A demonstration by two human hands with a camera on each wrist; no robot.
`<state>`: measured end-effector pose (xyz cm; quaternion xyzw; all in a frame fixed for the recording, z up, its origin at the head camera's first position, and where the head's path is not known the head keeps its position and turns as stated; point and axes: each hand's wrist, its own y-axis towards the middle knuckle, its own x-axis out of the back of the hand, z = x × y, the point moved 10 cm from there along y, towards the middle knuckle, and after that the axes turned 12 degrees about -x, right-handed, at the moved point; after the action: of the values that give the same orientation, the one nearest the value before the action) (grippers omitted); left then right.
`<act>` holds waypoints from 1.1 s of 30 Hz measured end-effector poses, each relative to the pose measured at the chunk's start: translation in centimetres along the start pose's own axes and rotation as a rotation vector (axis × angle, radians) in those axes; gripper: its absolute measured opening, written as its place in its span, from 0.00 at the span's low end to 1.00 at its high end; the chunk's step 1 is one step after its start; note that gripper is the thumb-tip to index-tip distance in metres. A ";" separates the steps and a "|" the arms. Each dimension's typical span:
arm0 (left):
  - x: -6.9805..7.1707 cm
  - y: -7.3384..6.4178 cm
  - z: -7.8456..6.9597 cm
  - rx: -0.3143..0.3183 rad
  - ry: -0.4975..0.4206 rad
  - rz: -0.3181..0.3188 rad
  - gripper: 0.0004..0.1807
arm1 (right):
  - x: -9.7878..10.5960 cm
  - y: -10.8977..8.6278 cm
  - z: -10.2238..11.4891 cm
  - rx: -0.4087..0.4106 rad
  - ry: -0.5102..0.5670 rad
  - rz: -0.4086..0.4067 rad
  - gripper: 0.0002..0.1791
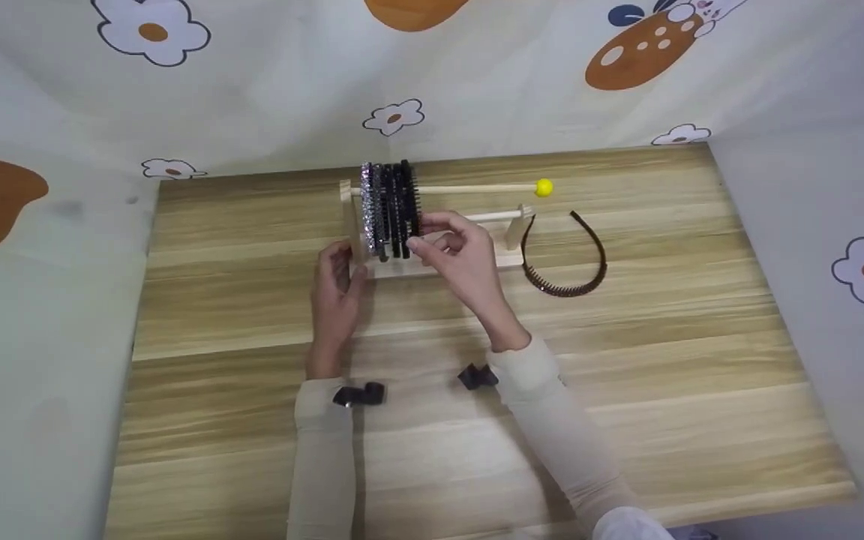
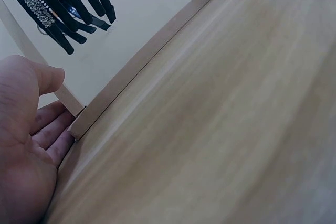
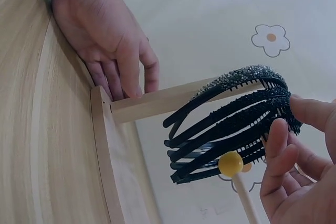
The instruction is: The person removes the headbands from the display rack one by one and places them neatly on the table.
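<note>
A wooden headband stand (image 1: 511, 234) is on the table, its upper rod (image 1: 469, 189) ending in a yellow ball (image 1: 544, 187). Several dark headbands (image 1: 393, 210) hang side by side at the rod's left end; the leftmost are glittery silver, and others carry comb teeth. My left hand (image 1: 334, 292) holds the foot of the stand's left post (image 2: 71, 100), thumb on one side and fingers on the other. With thumb and fingers, my right hand (image 1: 466, 259) pinches the rightmost black headband (image 1: 410, 202). A brown toothed headband (image 1: 567, 290) lies on the table, right of the stand.
The wood-grain table (image 1: 664, 360) meets a patterned cloth wall (image 1: 274, 97) behind the stand, with more cloth at both sides. A lower rod (image 1: 493, 217) runs across the stand, below the upper one. Black straps (image 1: 364, 394) hang at both sleeve cuffs.
</note>
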<state>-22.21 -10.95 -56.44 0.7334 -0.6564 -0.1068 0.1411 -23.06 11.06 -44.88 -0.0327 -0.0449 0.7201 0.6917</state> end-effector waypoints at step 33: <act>0.0 0.0 0.1 -0.007 -0.021 -0.004 0.24 | 1.1 -0.1 -0.1 0.017 -0.016 -0.022 0.11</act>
<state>-22.27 -10.97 -56.54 0.7331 -0.6558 -0.1170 0.1368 -22.98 12.13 -44.95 -0.0205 -0.0449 0.7131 0.6994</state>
